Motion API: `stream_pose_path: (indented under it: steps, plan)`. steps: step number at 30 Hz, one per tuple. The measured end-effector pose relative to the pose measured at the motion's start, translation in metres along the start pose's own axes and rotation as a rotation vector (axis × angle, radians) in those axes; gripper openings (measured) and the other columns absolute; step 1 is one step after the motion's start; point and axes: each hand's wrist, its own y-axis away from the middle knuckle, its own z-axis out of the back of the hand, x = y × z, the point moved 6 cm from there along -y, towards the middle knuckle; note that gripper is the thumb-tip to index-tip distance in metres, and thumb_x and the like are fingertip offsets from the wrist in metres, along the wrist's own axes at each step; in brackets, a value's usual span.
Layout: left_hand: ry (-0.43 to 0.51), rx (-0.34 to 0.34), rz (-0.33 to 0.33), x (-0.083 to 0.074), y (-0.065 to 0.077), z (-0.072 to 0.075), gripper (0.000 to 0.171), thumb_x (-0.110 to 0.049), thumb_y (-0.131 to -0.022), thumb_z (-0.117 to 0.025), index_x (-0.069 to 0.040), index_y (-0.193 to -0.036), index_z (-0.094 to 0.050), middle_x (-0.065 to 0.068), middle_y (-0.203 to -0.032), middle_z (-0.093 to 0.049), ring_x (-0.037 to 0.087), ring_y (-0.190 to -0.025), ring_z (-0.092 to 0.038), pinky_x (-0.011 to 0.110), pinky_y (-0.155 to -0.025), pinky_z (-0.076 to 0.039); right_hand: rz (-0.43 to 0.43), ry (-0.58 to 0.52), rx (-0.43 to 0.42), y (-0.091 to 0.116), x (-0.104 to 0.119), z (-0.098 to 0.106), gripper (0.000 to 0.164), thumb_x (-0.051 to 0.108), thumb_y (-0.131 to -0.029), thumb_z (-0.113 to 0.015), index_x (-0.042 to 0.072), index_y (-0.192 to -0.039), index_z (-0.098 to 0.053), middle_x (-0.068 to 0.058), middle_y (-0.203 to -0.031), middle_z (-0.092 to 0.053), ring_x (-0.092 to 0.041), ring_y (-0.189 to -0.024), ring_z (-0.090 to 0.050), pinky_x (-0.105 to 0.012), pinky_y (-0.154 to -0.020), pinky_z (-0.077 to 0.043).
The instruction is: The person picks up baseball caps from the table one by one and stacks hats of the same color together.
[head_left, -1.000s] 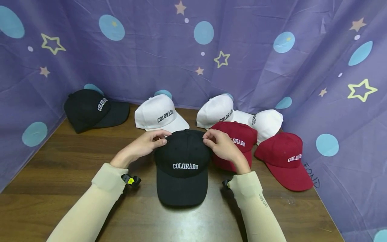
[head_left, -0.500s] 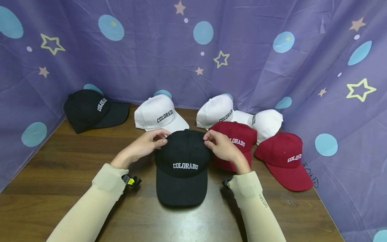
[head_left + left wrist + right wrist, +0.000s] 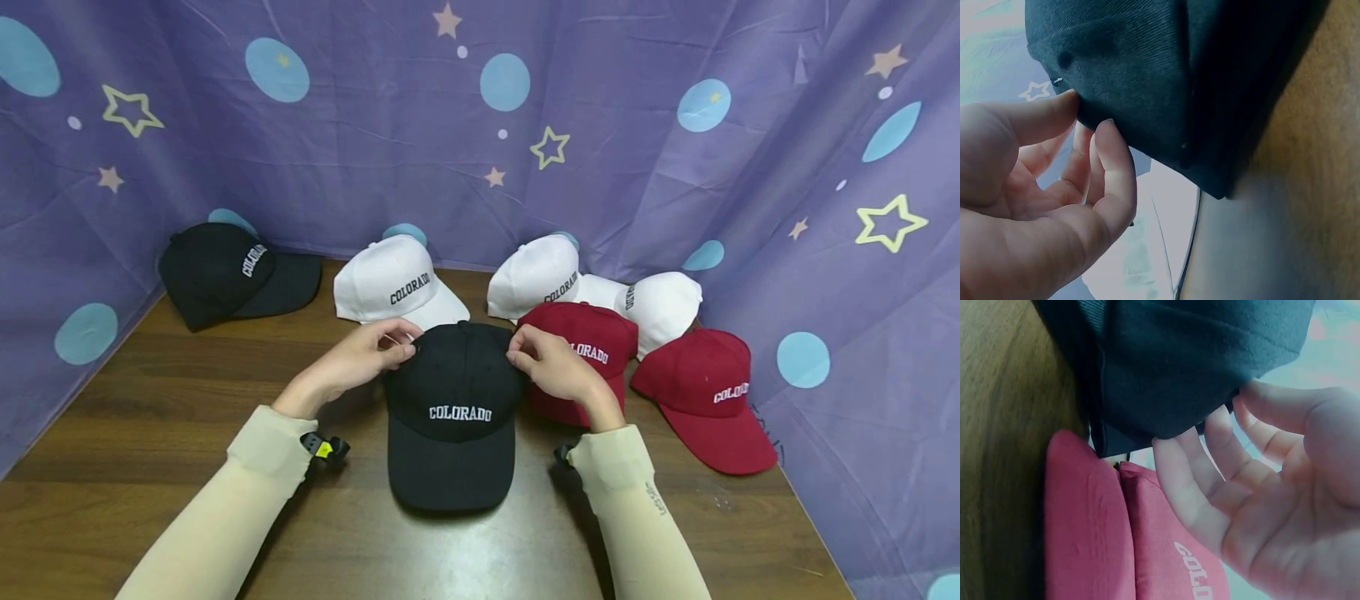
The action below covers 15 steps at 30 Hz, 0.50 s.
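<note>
A black baseball cap (image 3: 459,379) lettered COLORADO stands on the table with its brim toward me. My left hand (image 3: 358,364) pinches the cap's upper left side. In the left wrist view the thumb (image 3: 1050,119) presses the dark cloth (image 3: 1122,81) while the other fingers curl behind its edge. On the opposite side my right hand (image 3: 551,360) holds the cap in the same way. The right wrist view has its thumb (image 3: 1279,403) on the cloth and fingertips tucked at the rim. The cap's back is hidden from the head view.
Just right of my right hand sits a red cap (image 3: 581,342), with another red cap (image 3: 705,392) farther right. White caps (image 3: 393,283) line the back near the purple curtain (image 3: 360,150). A second black cap (image 3: 232,271) lies at the back left of the wooden table (image 3: 150,467).
The right hand's fingers have shifted very slightly along the cap's edge. The black cap and the other caps stay in place.
</note>
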Motion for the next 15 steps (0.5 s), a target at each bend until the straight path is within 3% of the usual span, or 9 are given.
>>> stream_pose_path:
  steps: [7,15]
  plan:
    - [-0.014,0.016,0.007,-0.0026,0.0018,0.0029,0.027,-0.011,-0.105,-0.065,-0.003,-0.131,-0.065,0.015,-0.114,-0.065,0.024,-0.100,-0.062,0.042,-0.086,-0.056,-0.050,-0.011,0.050,0.0043,-0.0059,0.0041,0.009,0.021,-0.103,-0.068,0.013,-0.105,-0.064,-0.005,-0.084,-0.064,-0.020,-0.074,-0.061,-0.037,-0.075,-0.051]
    - [-0.032,0.016,0.000,-0.0035,0.0024,0.0034,0.025,-0.012,-0.105,-0.066,-0.004,-0.129,-0.066,0.015,-0.112,-0.066,0.025,-0.097,-0.063,0.046,-0.085,-0.056,-0.049,0.025,0.059,0.0059,-0.0054,0.0050,0.015,0.028,-0.104,-0.068,0.014,-0.098,-0.064,-0.003,-0.079,-0.062,-0.019,-0.074,-0.060,-0.038,-0.077,-0.049]
